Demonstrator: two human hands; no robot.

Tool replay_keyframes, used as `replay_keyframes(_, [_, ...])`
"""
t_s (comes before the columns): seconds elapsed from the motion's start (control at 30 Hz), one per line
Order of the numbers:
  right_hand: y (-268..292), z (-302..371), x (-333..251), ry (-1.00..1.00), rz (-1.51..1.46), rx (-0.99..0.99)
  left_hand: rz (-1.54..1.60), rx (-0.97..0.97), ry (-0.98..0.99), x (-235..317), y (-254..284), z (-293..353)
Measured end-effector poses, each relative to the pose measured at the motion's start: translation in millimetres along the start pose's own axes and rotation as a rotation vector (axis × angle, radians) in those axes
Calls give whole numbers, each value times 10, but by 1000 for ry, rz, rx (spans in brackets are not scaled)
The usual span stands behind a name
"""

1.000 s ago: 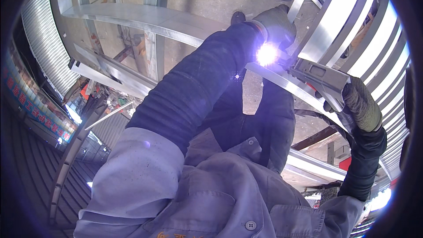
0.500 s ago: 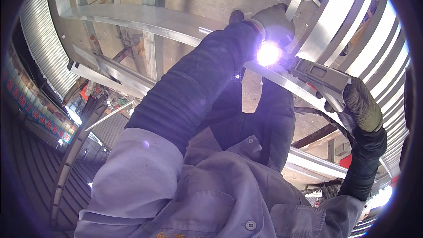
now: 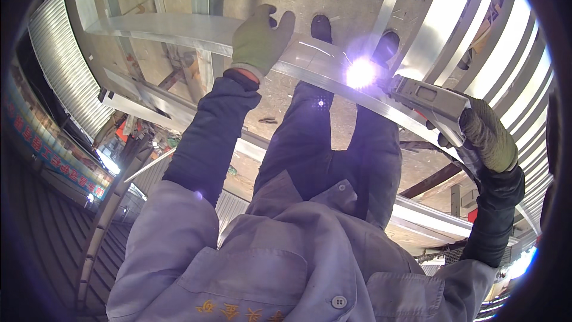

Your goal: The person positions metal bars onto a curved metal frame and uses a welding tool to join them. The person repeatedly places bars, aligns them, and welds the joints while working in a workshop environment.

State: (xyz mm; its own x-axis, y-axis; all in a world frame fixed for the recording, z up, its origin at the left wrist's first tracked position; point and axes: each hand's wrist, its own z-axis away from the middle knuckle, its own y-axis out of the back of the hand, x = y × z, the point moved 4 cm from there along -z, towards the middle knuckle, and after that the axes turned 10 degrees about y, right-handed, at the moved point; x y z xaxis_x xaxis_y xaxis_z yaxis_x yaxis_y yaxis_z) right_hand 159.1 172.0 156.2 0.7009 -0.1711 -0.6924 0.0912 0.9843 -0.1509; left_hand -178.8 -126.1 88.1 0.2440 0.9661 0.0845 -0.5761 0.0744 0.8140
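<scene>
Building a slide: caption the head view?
Right hand grips a grey tool beside bright glare; left hand by metal beam.

Two runs of lettering on show here!
There's orange-yellow lettering (image 3: pixel 238 311) across the worn grey jacket (image 3: pixel 351 250), and over on the far left, red characters (image 3: pixel 56 164) line a long sign band (image 3: pixel 42 128).

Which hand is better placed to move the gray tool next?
Probably the right hand: it grips the gray tool, whose tip is near the bright light. The left hand is open, farther left along the metal beam.
</scene>
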Motion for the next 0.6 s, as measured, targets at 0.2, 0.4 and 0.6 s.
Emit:
replay_keyframes(0.2, [-14, -34, -43, -43, -42, -29, 88, 58, 39, 36, 2, 49])
replay_keyframes(0.4, [-39, -29, -124, -33, -93, -41, 90, 65, 52, 22, -56, 19])
replay_keyframes(0.6, [101, 334, -156, 231, -77, 69, 62, 118, 1, -64, -74, 15])
